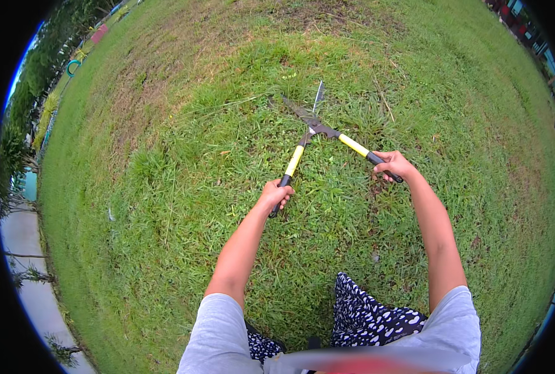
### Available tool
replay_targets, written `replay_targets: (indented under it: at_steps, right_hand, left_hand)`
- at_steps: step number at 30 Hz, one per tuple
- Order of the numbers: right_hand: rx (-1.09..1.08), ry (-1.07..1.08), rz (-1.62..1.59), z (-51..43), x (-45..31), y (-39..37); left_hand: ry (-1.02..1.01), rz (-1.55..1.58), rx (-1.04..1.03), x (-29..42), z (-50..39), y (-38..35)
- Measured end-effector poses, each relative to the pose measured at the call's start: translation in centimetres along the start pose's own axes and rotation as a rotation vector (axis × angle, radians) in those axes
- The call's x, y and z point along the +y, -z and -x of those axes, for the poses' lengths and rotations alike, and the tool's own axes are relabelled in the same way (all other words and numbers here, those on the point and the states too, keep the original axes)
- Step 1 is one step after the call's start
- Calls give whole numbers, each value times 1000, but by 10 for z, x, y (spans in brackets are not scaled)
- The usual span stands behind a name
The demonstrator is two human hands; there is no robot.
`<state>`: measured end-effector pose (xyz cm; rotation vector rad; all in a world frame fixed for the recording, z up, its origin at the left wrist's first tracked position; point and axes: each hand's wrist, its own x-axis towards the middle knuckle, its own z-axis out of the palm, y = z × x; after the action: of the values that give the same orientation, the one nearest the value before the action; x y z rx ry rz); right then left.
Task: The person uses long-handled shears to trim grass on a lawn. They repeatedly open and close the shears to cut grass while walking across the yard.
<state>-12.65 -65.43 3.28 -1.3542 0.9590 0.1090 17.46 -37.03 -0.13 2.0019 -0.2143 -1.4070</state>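
A pair of hedge shears (316, 125) reaches out over the grass in front of me, its two steel blades spread apart in a V. My left hand (277, 195) grips the black end of one yellow-and-black handle. Around the black grip of the other handle my right hand (391, 166) is closed. Both handles are spread wide. Low among the green grass (324, 187) lie the blades, and the tip of the left one is partly hidden by grass stems.
Brown, dry patches of lawn (128, 112) lie ahead and to the left. A concrete path (30, 262) with thin branches over it runs along the left edge. Far left are a teal ring (73, 68) and shrubs (48, 107). My patterned black-and-white trousers (375, 318) show below.
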Motion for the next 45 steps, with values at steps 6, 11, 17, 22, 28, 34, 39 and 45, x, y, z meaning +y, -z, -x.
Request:
replay_targets:
  at_steps: [6, 11, 17, 22, 28, 34, 39, 45]
  right_hand:
    - [82, 100, -42, -49, -30, -91]
    - [-35, 160, 5, -48, -38, -19]
    - [88, 59, 22, -68, -55, -28]
    - [234, 69, -238, -58, -52, -118]
    - [244, 94, -241, -39, -50, -125]
    - [111, 111, -66, -55, -40, -38]
    - [167, 97, -112, -65, -61, -70]
    - [235, 99, -196, -2, -2, -141]
  left_hand:
    - [-18, 323, 14, 32, -29, -35]
    - [48, 198, -40, 39, -29, -5]
    - [-64, 72, -81, 41, -50, 46]
    - [0, 388, -49, 48, -44, -31]
    - [1, 428, -64, 60, -14, -58]
    - [-28, 110, -58, 49, -37, 10]
    - [-72, 279, -3, 59, -44, -16]
    - [54, 377, 0, 36, 21, -79]
